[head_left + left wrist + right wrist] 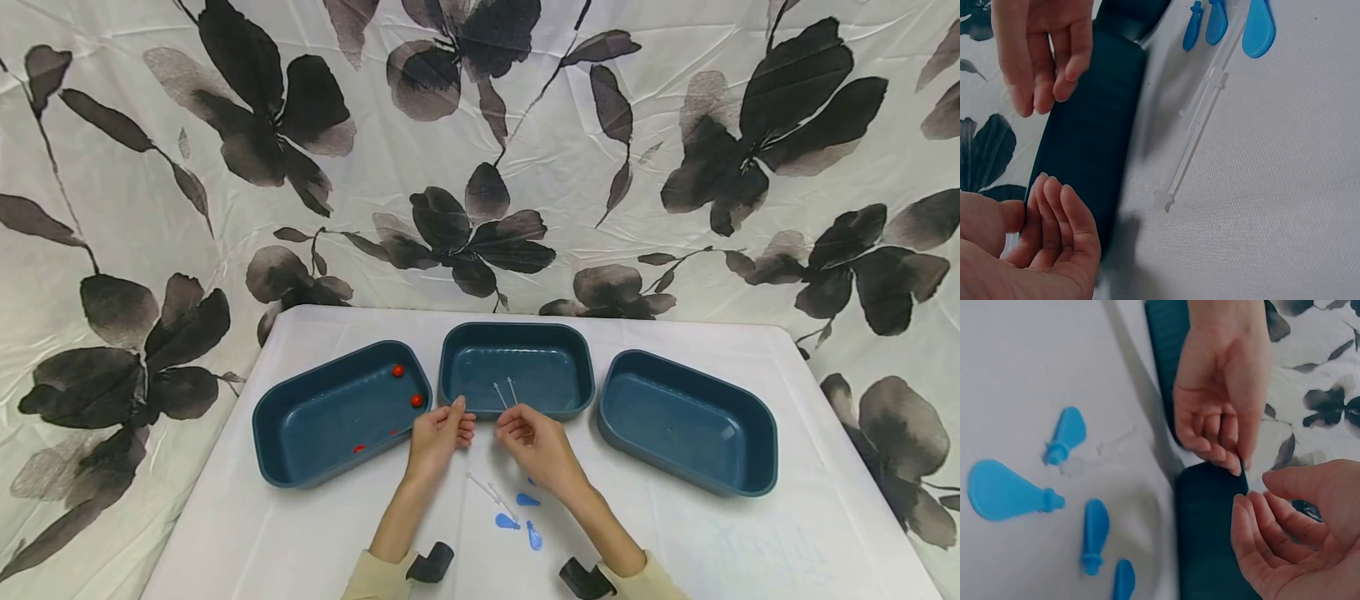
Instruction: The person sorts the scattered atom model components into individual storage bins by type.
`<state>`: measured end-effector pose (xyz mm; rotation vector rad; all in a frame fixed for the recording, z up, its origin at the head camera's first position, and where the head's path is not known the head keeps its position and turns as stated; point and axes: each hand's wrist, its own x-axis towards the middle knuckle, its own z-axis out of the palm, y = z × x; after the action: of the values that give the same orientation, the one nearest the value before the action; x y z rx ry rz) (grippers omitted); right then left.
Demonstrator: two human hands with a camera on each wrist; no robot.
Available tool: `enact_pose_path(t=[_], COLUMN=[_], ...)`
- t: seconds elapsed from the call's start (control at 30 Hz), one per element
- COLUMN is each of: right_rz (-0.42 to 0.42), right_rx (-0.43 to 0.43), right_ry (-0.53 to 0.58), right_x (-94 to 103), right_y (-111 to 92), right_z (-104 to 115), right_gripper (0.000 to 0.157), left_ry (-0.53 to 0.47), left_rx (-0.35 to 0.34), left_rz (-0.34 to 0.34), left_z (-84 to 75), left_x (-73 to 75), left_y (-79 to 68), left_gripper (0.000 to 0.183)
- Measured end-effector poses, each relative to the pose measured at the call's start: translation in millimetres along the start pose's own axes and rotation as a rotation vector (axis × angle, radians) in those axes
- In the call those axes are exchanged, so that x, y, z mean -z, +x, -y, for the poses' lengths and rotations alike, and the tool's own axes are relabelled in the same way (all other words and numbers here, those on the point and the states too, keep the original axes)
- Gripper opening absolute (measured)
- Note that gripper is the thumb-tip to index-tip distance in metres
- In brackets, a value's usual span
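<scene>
My left hand (437,442) hovers beside the left tray's right end and the middle tray's front left corner, fingers loosely bent. Nothing shows in its grasp in the left wrist view. Close by, my right hand (542,448) is at the front rim of the middle tray (573,412), thumb apart from relaxed fingers (1272,528). Two thin clear sticks (500,396) show just beyond its fingertips, over or in that tray. Below the hands, more clear sticks (1194,134) lie on the white cloth near several blue paddle-shaped pieces (1007,490).
A blue tray (307,417) at the left holds red balls (397,371) and smaller red bits (359,448). Another blue tray (690,417) stands angled at the right. Behind the table hangs a flower-printed curtain (585,167).
</scene>
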<state>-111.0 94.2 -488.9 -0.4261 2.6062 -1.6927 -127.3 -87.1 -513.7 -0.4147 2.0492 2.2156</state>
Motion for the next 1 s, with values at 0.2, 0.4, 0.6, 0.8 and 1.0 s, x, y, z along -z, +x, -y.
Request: enact_pose_path(t=[0.2, 0.4, 0.6, 0.8, 1.0], right_rz=[0.028, 0.067, 0.119, 0.15, 0.166], right_rx=[-0.001, 0.019, 0.042, 0.068, 0.118], right_ry=[-0.006, -0.01, -0.011, -0.031, -0.064], right_x=[-7.4, -16.2, -27.5, -36.5, -39.5], right_y=[-5.3, -11.7, -16.5, -19.0, -21.3], right_z=[-1.4, -3.5, -7.8, -11.5, -13.5], right_gripper=[0.011, 0.01, 0.01, 0.011, 0.014], left_ry=[0.014, 0.008, 0.007, 0.004, -0.002], left_rx=[0.002, 0.002, -0.002, -0.002, 0.001], left_rz=[-0.007, -0.015, -0.016, -0.015, -0.015], left_z=[-0.5, -1.7, -0.9, 0.5, 1.7], left_x=[0.5, -0.1, 0.9, 1.4, 1.0], left_y=[0.0, -0.7, -0.5, 0.4, 1.8], left_gripper=[0.043, 0.042, 0.042, 0.042, 0.042])
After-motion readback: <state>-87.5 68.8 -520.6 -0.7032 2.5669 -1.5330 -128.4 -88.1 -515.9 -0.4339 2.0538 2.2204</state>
